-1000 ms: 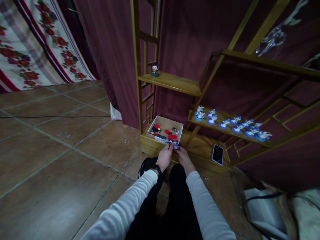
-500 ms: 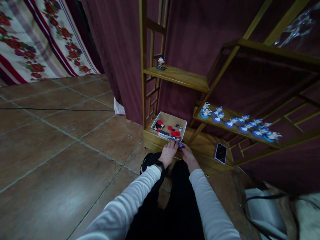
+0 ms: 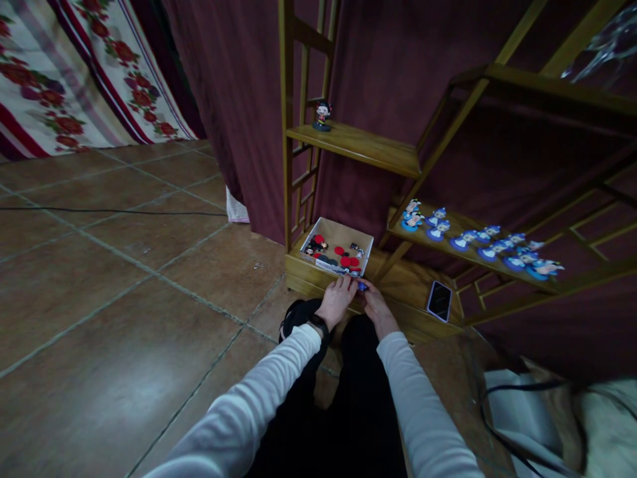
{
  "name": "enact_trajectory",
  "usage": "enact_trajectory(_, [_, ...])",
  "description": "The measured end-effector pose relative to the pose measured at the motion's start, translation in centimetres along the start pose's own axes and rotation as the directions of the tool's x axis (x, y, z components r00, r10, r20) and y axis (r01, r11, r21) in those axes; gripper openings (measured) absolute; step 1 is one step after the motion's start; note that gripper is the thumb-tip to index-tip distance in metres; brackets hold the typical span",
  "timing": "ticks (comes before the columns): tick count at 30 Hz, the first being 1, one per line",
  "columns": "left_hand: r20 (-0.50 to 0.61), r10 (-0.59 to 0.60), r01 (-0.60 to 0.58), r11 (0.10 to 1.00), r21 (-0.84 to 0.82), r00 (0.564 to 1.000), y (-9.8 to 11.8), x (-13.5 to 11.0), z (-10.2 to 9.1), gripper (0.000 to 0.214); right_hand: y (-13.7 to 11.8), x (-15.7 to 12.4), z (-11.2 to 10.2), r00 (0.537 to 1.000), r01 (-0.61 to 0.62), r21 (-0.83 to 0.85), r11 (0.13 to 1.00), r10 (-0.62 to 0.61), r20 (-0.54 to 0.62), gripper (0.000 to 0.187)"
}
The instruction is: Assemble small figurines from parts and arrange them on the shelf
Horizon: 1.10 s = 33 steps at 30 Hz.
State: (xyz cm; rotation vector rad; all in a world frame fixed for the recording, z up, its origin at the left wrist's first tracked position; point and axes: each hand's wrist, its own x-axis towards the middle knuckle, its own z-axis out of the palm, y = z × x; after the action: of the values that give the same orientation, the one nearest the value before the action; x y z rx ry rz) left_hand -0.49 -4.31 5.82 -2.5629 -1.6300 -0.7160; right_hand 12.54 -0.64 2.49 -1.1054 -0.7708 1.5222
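My left hand [image 3: 336, 299] and my right hand [image 3: 376, 308] meet just in front of the open cardboard box [image 3: 349, 234]. Between their closed fingertips is a small blue-and-purple figurine [image 3: 361, 286], mostly covered by the fingers. Inside the box lie red discs [image 3: 345, 261], dark discs and several small figurines [image 3: 317, 245] with black and red parts. The box rests on the low wooden shelf, close to my fingers.
Several blue-based figurines [image 3: 465, 240] stand in rows on the middle shelf at right. One dark-based figurine [image 3: 322, 116] stands on the upper left shelf [image 3: 368, 147]. A phone [image 3: 440, 301] lies on the lowest shelf. Bags [image 3: 522, 411] sit at lower right.
Both hands stay together in front of the box, with slight finger movement around the blue figurine. The whole view has shifted a little.
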Motion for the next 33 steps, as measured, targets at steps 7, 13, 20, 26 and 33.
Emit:
enact_trajectory(7, [0.01,0.001,-0.001,1.0,0.008,1.0,0.1,0.0,-0.1,0.034,0.0,-0.1,-0.1,1.0,0.008,-0.015,1.0,-0.007,0.017,0.03])
enact_trajectory(13, [0.016,0.056,-0.057,0.996,0.071,0.998,0.0,-0.1,-0.5,0.034,-0.4,-0.3,0.0,0.998,-0.004,-0.012,1.0,0.005,0.069,0.035])
enact_trajectory(20, [0.059,0.076,-0.073,0.996,-0.051,0.995,-0.6,-0.4,-1.3,0.037,-1.1,-1.2,-0.2,0.977,0.01,-0.016,1.0,-0.006,0.211,0.045])
enact_trajectory(26, [0.12,0.125,-0.127,0.992,0.009,0.985,-1.1,-0.5,-2.0,0.036,-1.1,-1.3,-0.1,0.965,0.007,0.002,1.0,-0.007,0.263,0.048])
enact_trajectory(33, [0.103,0.135,-0.134,0.991,-0.013,0.986,-1.4,-0.5,-1.7,0.038,-0.8,-0.9,0.0,0.967,0.019,-0.019,1.0,-0.014,0.255,0.048])
